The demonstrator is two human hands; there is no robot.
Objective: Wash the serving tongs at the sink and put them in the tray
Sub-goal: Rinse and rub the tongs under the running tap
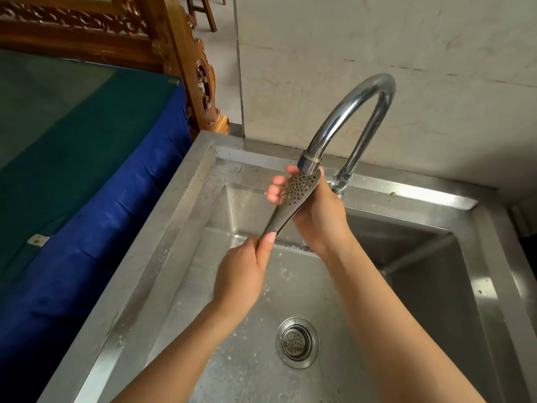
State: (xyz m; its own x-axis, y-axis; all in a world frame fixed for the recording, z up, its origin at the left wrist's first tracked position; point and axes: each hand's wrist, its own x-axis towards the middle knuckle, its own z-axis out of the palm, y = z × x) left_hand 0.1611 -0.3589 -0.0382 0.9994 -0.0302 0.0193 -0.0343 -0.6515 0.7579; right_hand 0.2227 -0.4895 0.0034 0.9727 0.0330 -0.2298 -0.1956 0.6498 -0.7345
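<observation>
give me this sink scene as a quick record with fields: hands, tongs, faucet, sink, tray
left hand: grips the handle end of the tongs
right hand: wraps around the perforated head
tongs: held tilted, head right under the spout
faucet: curved chrome; water flow cannot be told
sink: steel, wet, with droplets
drain strainer: in place in the basin floor
tray: not in view
task stage: washing, tongs not yet put away

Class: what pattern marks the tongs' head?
Rows of small round holes across the tongs' grey metal head; head view.

The faucet (353, 117) arches over the sink's (162, 228) back rim, its spout crowding both hands below; toward the front edge, around the drain (297, 342), the basin lies open.
</observation>
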